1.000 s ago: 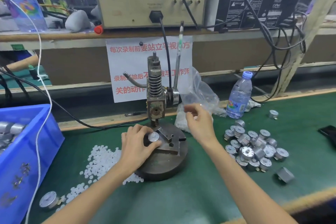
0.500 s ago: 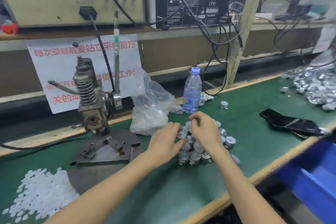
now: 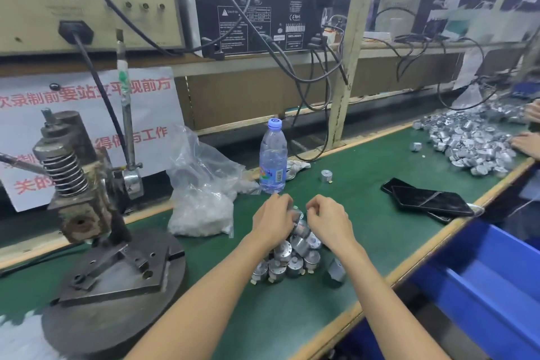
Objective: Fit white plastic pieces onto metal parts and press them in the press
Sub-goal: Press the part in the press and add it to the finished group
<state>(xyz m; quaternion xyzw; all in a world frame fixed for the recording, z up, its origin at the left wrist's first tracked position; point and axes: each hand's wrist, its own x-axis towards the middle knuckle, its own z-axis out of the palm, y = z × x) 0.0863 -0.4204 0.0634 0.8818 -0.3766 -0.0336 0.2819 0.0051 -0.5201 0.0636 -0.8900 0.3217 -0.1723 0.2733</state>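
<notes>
A second ago the left hand [image 3: 273,221] held a part down on the press [image 3: 79,193] and the right hand [image 3: 328,221] was up in the air. Now both hands are over the pile of metal parts [image 3: 292,260], to the right of the press, and my view has swung right with them. The flat plate [image 3: 117,280] under the press has nothing on it. I think that press is done and a new part is being picked.

The left hand's fingers curl round a metal part [image 3: 295,214] at the top of the pile. The right hand's fingers are curled in with the tips close together. I cannot tell if they pinch anything.

The white plastic pieces [image 3: 17,336] lie at the near left, well apart from the hands. More sit in a clear bag [image 3: 201,213] between the press and the pile.

The bench has a green mat [image 3: 292,316]. A water bottle [image 3: 273,155] stands just beyond the hands, and a dark phone [image 3: 429,200] lies to the right. A blue bin [image 3: 482,286] sits at the near right. At the far right is a big heap of parts [image 3: 467,140] with another person's hand [image 3: 526,143] on it. A paper sign [image 3: 87,131] hangs behind the press, under a shelf of boxes and cables.
</notes>
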